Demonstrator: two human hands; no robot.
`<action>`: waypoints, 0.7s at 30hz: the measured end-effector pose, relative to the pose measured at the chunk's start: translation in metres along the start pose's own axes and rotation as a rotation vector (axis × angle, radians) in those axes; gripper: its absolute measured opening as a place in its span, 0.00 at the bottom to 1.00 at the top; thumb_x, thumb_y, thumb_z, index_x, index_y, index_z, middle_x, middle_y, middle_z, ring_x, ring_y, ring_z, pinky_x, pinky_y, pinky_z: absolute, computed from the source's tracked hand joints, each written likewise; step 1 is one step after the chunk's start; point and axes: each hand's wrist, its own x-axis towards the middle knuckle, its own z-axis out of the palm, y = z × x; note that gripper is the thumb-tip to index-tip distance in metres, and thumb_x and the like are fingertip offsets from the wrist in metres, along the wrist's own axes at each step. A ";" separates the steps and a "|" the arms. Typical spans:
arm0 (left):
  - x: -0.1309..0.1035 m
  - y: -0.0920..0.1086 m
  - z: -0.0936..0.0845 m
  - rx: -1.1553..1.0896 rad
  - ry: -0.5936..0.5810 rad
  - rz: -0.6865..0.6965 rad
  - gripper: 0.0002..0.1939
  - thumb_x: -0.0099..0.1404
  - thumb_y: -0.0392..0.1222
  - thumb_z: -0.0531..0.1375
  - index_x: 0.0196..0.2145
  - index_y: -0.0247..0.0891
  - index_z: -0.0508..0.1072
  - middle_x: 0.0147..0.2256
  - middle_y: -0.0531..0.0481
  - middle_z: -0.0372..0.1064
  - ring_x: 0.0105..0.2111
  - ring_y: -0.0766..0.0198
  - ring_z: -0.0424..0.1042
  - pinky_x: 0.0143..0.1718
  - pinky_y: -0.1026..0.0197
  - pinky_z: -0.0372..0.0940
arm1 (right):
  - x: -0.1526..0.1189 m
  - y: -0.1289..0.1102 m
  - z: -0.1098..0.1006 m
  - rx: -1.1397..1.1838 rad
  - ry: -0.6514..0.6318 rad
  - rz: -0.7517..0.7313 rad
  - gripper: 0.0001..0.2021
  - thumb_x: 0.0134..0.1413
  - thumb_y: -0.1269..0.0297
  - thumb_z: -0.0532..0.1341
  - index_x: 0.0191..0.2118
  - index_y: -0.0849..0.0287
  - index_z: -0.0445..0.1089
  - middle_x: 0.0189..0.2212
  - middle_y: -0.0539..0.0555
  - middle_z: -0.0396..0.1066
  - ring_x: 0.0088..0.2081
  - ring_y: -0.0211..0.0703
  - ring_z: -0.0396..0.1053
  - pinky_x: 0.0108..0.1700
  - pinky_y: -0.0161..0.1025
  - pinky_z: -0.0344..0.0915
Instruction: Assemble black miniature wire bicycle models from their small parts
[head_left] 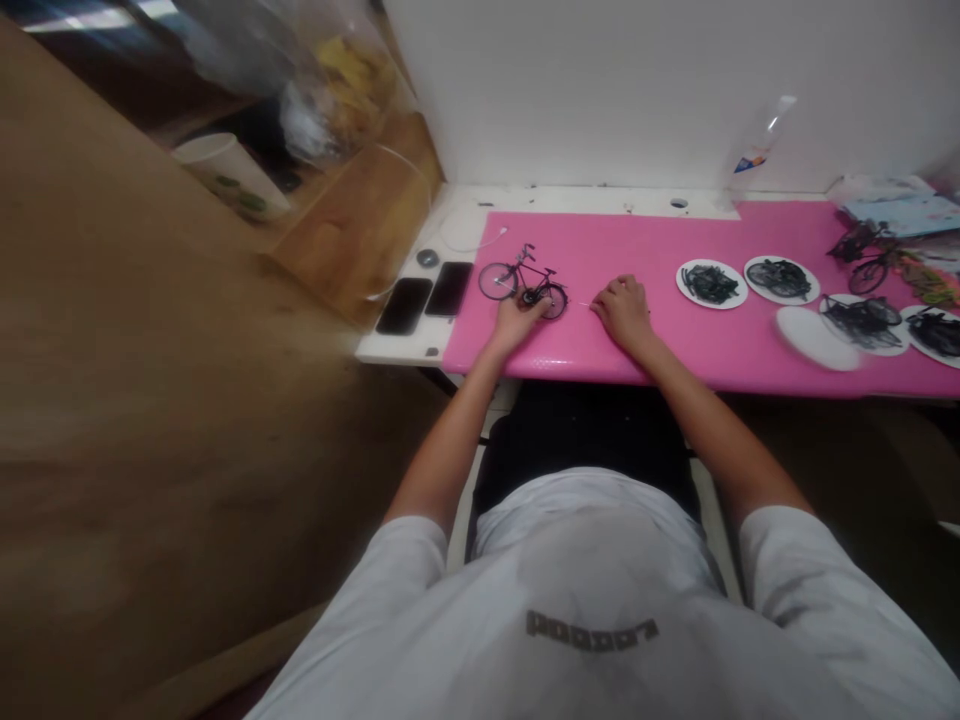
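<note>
A small black model bicycle (529,282) stands on the pink table cover, its front wheel to the left. My left hand (517,318) is closed around its lower rear part, by the pedals and back wheel. To the right, my right hand (624,308) rests low over the cover with fingers curled together. At its fingertips a thin pale sliver (584,304) shows, too small to name. Whatever else those fingers hold is hidden.
White plates (712,303) of dark small parts line the right side, with a white lid-like disc (817,338) before them. Another model bicycle (870,268) stands far right. Two phones (406,306) lie left. A clear bottle (763,140) stands near the wall.
</note>
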 end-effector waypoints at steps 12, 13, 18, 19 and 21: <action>-0.003 -0.001 -0.001 0.088 -0.015 0.040 0.20 0.62 0.50 0.73 0.47 0.35 0.80 0.46 0.40 0.84 0.46 0.54 0.82 0.54 0.54 0.75 | -0.005 0.005 0.017 0.123 0.257 0.024 0.12 0.72 0.66 0.51 0.46 0.58 0.71 0.46 0.65 0.72 0.51 0.60 0.66 0.57 0.57 0.65; -0.004 0.000 -0.001 0.109 -0.010 0.041 0.20 0.62 0.50 0.73 0.47 0.35 0.80 0.46 0.40 0.84 0.46 0.54 0.82 0.54 0.53 0.75 | -0.006 0.007 0.018 0.148 0.264 0.007 0.10 0.70 0.67 0.51 0.44 0.57 0.70 0.44 0.64 0.71 0.49 0.59 0.66 0.56 0.57 0.66; -0.007 0.003 -0.001 0.166 -0.011 0.029 0.21 0.62 0.51 0.73 0.47 0.35 0.81 0.47 0.39 0.84 0.47 0.51 0.83 0.55 0.51 0.75 | -0.007 0.009 0.017 0.305 0.261 -0.095 0.05 0.61 0.69 0.54 0.37 0.52 0.64 0.36 0.58 0.70 0.42 0.54 0.66 0.51 0.53 0.66; -0.008 0.003 -0.001 0.168 -0.013 0.029 0.21 0.62 0.51 0.73 0.48 0.35 0.81 0.47 0.39 0.84 0.48 0.51 0.83 0.56 0.50 0.75 | -0.007 0.008 0.016 0.336 0.267 -0.103 0.04 0.60 0.69 0.55 0.36 0.52 0.64 0.35 0.57 0.70 0.41 0.53 0.65 0.50 0.52 0.66; -0.008 0.004 -0.001 0.172 -0.017 0.039 0.22 0.62 0.51 0.73 0.48 0.35 0.81 0.47 0.39 0.84 0.48 0.51 0.83 0.56 0.50 0.75 | -0.008 0.004 0.013 0.388 0.284 -0.106 0.04 0.60 0.69 0.57 0.36 0.52 0.64 0.34 0.56 0.70 0.40 0.52 0.66 0.49 0.51 0.65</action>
